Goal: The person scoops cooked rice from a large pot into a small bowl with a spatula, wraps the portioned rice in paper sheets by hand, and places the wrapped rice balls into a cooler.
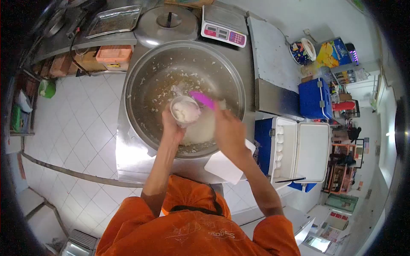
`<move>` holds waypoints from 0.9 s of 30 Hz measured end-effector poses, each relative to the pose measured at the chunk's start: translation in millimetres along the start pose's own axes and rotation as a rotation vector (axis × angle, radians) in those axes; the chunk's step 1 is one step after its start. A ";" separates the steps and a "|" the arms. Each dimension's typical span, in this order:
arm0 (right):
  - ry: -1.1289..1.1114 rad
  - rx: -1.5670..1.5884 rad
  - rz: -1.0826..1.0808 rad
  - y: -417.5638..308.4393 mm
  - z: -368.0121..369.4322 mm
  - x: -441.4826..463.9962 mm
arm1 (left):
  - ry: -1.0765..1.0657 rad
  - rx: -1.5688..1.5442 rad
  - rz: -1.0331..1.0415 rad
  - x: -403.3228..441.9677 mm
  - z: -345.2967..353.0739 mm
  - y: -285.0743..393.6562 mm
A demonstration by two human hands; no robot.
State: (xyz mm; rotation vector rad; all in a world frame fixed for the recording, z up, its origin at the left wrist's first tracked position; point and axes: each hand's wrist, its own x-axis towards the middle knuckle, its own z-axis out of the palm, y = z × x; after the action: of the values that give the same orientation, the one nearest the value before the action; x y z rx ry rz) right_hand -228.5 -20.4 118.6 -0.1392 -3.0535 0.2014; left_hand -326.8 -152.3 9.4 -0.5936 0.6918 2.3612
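Note:
My left hand [171,128] is wrapped round a small clear cup [184,110] filled with white rice. In my right hand [229,132], somewhat blurred, is a purple rice paddle [201,99], its blade beside the cup's rim. Both hands are over a wide metal pot [132,94]. A mass of white rice [200,128] lies in its near part, partly hidden by my hands, and loose grains cling to the bottom and walls.
Behind the pot are a round metal lid [166,25] and a digital scale [224,30]. A white sheet [226,164] lies at the table's front edge. To the right stand an open cooler [284,149] holding white rounded items and a blue cooler box [314,100].

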 end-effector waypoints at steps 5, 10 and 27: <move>-0.263 0.535 0.169 8.0 -15.8 3.2 | -0.001 -0.027 0.079 -4.5 4.2 4.2; -0.318 0.270 0.177 -36.4 20.3 -3.8 | 0.026 0.114 0.165 -7.7 9.5 -0.7; -0.235 -0.131 -0.088 53.6 125.2 61.3 | 0.293 0.860 1.008 -76.0 -56.1 38.8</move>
State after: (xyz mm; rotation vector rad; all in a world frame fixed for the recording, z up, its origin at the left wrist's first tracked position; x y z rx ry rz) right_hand -295.3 22.4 -7.9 0.0126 -3.2974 0.0113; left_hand -283.9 -244.2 21.4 -0.1842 2.4038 2.3929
